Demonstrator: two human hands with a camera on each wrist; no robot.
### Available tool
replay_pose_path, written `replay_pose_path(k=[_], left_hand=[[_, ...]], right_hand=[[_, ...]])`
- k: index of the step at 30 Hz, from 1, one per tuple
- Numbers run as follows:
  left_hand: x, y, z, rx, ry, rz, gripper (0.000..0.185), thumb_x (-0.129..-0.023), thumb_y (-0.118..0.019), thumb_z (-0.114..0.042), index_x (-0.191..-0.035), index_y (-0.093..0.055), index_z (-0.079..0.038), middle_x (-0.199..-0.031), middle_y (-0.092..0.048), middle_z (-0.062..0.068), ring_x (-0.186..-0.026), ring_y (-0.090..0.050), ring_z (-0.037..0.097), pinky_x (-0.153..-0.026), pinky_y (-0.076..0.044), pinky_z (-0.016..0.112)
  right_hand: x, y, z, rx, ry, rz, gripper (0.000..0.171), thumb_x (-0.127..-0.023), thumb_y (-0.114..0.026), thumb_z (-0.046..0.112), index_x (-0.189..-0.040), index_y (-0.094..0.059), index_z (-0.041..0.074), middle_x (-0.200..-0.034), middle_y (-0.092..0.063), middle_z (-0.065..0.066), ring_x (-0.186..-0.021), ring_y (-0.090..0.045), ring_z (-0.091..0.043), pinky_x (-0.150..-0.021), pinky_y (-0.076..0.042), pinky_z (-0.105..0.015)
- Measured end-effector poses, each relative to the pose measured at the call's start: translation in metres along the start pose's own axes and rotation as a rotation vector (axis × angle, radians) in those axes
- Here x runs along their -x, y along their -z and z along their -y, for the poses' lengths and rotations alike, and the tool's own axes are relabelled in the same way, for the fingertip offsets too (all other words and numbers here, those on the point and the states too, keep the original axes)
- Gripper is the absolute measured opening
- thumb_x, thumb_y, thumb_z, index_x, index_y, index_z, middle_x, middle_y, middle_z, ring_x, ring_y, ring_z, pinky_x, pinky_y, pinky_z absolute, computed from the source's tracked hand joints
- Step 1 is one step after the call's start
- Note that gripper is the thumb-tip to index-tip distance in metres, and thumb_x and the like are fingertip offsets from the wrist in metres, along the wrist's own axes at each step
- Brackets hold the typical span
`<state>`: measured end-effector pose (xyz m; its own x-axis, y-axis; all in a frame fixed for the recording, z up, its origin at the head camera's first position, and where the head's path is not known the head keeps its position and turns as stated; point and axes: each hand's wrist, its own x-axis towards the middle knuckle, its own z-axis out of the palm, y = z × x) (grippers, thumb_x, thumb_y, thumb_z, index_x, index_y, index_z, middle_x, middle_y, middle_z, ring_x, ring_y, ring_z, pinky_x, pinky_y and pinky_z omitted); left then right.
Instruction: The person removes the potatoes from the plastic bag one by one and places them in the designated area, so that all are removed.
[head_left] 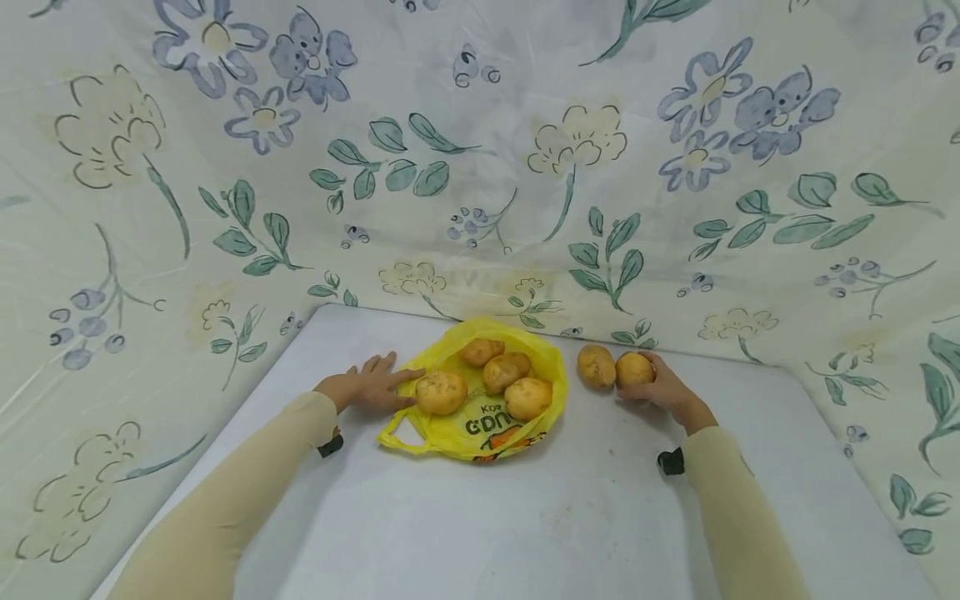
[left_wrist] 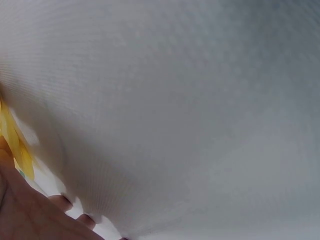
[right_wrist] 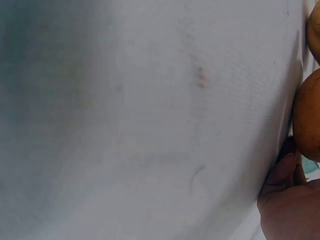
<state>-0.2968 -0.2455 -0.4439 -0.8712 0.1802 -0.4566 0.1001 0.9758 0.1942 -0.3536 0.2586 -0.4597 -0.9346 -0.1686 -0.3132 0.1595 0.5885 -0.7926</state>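
A yellow plastic bag (head_left: 480, 333) lies spread on the table with several potatoes on it. My left hand (head_left: 372, 387) is at the bag's left edge, its fingers spread and two fingertips right beside the nearest potato (head_left: 441, 392). In the left wrist view, only part of the left hand (left_wrist: 35, 210) and a strip of the bag (left_wrist: 15, 142) show. To the right of the bag, my right hand (head_left: 660, 390) grips a potato (head_left: 634, 369), thumb in front and fingers behind. Another potato (head_left: 596, 367) sits directly left of it.
The white table (head_left: 480, 525) reaches back to a floral-patterned sheet (head_left: 510, 192) that rises behind and at both sides. Dark wrist-camera pieces (head_left: 671, 462) hang under the wrists. Small brownish marks (right_wrist: 201, 77) dot the tabletop near the right hand.
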Motion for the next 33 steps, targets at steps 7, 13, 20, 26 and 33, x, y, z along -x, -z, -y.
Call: replay_pose_path(k=[7, 13, 20, 26, 33], left_hand=[[-0.003, -0.003, 0.002, -0.019, -0.006, -0.007, 0.072, -0.094, -0.048, -0.064, -0.156, -0.027, -0.033, -0.164, -0.001, 0.026, -0.148, -0.004, 0.054, -0.112, -0.007, 0.076], [-0.002, -0.001, 0.002, -0.009, -0.011, -0.006, 0.072, -0.094, -0.048, -0.063, -0.156, -0.027, -0.033, -0.164, 0.001, 0.026, -0.148, -0.002, 0.054, -0.112, -0.005, 0.076], [-0.001, -0.001, 0.001, -0.01, -0.022, -0.002, 0.072, -0.095, -0.048, -0.063, -0.157, -0.027, -0.033, -0.164, 0.001, 0.026, -0.148, -0.001, 0.055, -0.111, -0.004, 0.077], [0.0, -0.001, 0.0, -0.003, -0.018, 0.01, 0.072, -0.095, -0.048, -0.063, -0.156, -0.027, -0.033, -0.164, 0.001, 0.027, -0.147, -0.001, 0.055, -0.112, -0.005, 0.076], [0.0, 0.001, -0.001, -0.013, -0.016, 0.001, 0.073, -0.094, -0.048, -0.065, -0.156, -0.027, -0.033, -0.164, 0.001, 0.027, -0.147, -0.002, 0.055, -0.111, -0.006, 0.077]], right_hand=[[-0.003, 0.0, -0.004, 0.009, 0.006, -0.002, 0.113, -0.081, -0.079, 0.035, -0.159, 0.0, 0.012, -0.159, -0.017, -0.026, -0.141, -0.026, -0.045, -0.117, -0.021, -0.064], [-0.003, 0.001, -0.005, 0.007, 0.006, -0.002, 0.121, -0.079, -0.081, 0.038, -0.159, 0.007, 0.014, -0.161, -0.013, -0.027, -0.145, -0.02, -0.048, -0.118, -0.017, -0.065], [0.002, 0.005, -0.005, 0.031, -0.011, 0.011, 0.124, -0.082, -0.078, 0.045, -0.158, 0.015, 0.015, -0.162, -0.004, -0.031, -0.148, -0.012, -0.05, -0.119, -0.013, -0.065], [0.012, 0.016, 0.0, 0.102, -0.023, 0.02, 0.116, -0.087, -0.059, 0.066, -0.157, 0.018, 0.014, -0.162, 0.005, -0.032, -0.148, 0.0, -0.053, -0.116, -0.009, -0.071], [0.019, 0.038, 0.0, 0.383, 0.079, -0.254, 0.098, -0.094, -0.03, 0.074, -0.158, 0.009, 0.012, -0.158, 0.022, -0.032, -0.141, 0.008, -0.064, -0.109, -0.001, -0.078]])
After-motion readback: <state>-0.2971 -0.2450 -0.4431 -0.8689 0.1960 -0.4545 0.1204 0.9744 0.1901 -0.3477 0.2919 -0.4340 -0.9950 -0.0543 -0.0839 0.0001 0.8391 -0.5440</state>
